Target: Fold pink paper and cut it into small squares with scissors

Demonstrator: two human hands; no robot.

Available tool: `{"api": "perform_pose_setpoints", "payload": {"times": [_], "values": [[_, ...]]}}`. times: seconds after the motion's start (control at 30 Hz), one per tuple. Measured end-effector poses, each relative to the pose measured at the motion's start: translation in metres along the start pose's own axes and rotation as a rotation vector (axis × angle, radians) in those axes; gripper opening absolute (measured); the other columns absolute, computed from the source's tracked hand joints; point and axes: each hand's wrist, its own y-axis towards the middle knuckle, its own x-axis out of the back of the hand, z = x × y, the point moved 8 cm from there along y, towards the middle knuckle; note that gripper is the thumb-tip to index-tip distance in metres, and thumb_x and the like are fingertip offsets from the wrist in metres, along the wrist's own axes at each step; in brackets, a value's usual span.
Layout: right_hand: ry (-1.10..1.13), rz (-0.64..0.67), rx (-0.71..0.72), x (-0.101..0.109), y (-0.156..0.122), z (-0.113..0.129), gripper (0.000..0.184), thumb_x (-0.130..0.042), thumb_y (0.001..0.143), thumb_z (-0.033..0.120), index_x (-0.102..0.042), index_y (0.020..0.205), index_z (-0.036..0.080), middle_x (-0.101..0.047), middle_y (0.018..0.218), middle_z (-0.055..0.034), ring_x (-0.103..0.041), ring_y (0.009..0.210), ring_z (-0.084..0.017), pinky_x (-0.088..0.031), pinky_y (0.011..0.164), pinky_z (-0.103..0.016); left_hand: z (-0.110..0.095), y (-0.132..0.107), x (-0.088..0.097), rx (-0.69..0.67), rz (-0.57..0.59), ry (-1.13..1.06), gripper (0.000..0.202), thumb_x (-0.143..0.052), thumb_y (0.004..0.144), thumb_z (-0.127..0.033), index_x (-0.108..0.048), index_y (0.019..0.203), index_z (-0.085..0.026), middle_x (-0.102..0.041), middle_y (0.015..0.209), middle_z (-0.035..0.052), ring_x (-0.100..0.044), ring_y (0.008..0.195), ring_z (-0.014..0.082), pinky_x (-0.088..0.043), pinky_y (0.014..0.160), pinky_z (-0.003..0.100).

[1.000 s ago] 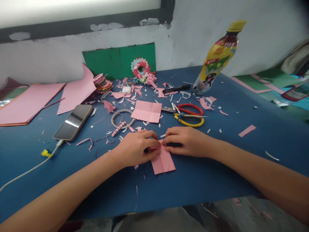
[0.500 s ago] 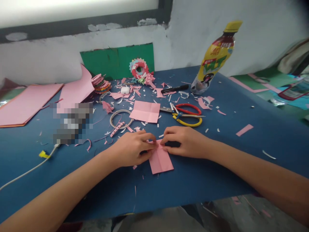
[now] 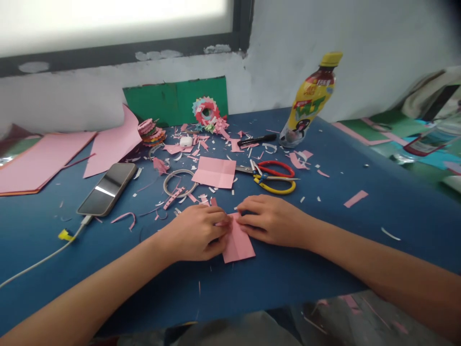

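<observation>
A small pink paper square point(image 3: 238, 245) lies on the blue table point(image 3: 324, 240) in front of me, with a crease down its middle. My left hand point(image 3: 194, 233) rests on its left side, fingers curled and pinching the top edge. My right hand point(image 3: 270, 220) comes in from the right, its fingertips pressed on the same top edge. The fingertips of both hands meet there. The paper's near half shows; the far part is hidden under my fingers.
A second creased pink square point(image 3: 215, 171), a tape ring point(image 3: 179, 181), red and yellow scissors point(image 3: 274, 177), a black marker point(image 3: 256, 140), a yellow-labelled bottle point(image 3: 309, 103), a charging phone point(image 3: 107, 189), pink sheets point(image 3: 43, 156), green card point(image 3: 176, 100), folded paper stars point(image 3: 207, 111) and many scraps.
The camera has tilted so the scene sits slightly lower and further off. Both hands stay pinched on the pink paper's top edge, shifting only a little.
</observation>
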Motion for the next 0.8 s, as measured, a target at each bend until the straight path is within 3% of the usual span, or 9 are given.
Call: {"api": "perform_pose_setpoints", "payload": {"times": [0.13, 0.27, 0.47, 0.6, 0.8], "values": [[0.014, 0.000, 0.053, 0.001, 0.001, 0.003, 0.024, -0.044, 0.088, 0.022, -0.066, 0.093, 0.014, -0.065, 0.101, -0.0068, -0.057, 0.092, -0.019, -0.048, 0.080, -0.033, 0.005, -0.002, -0.001, 0.117, 0.041, -0.009, 0.022, -0.044, 0.083, -0.021, -0.066, 0.083, -0.017, -0.065, 0.089, 0.0054, -0.060, 0.082, 0.0178, -0.047, 0.074, 0.031], [0.084, -0.007, 0.025, -0.001, 0.001, -0.001, 0.022, -0.047, 0.087, 0.022, -0.068, 0.089, 0.016, -0.067, 0.100, -0.0045, -0.060, 0.087, -0.018, -0.049, 0.079, -0.033, 0.008, -0.006, 0.001, 0.138, 0.044, -0.055, 0.023, -0.044, 0.083, -0.022, -0.066, 0.081, -0.018, -0.066, 0.088, 0.0042, -0.061, 0.081, 0.0168, -0.047, 0.076, 0.031], [0.152, -0.045, 0.011, -0.002, 0.001, -0.007, 0.022, -0.047, 0.087, 0.018, -0.068, 0.090, 0.011, -0.068, 0.097, -0.0061, -0.060, 0.088, -0.018, -0.049, 0.083, -0.033, 0.013, -0.008, 0.002, 0.175, -0.011, -0.108, 0.021, -0.045, 0.082, -0.020, -0.066, 0.080, -0.017, -0.065, 0.088, 0.0047, -0.060, 0.079, 0.0160, -0.049, 0.074, 0.029], [0.235, -0.009, -0.054, -0.005, 0.000, -0.013, 0.022, -0.047, 0.087, 0.018, -0.066, 0.096, 0.010, -0.068, 0.099, -0.0072, -0.059, 0.092, -0.017, -0.048, 0.087, -0.031, 0.012, -0.007, -0.003, 0.154, -0.039, -0.121, 0.019, -0.045, 0.084, -0.020, -0.063, 0.083, -0.016, -0.064, 0.093, 0.0062, -0.059, 0.082, 0.0165, -0.048, 0.078, 0.030], [0.303, 0.037, -0.111, -0.008, -0.001, -0.017, 0.020, -0.053, 0.084, 0.023, -0.067, 0.094, 0.012, -0.066, 0.101, -0.0076, -0.059, 0.095, -0.018, -0.047, 0.088, -0.031, 0.016, -0.007, -0.006, 0.227, -0.123, -0.178, 0.018, -0.045, 0.086, -0.018, -0.063, 0.090, -0.017, -0.063, 0.095, 0.0057, -0.057, 0.086, 0.0167, -0.047, 0.080, 0.030]]}}
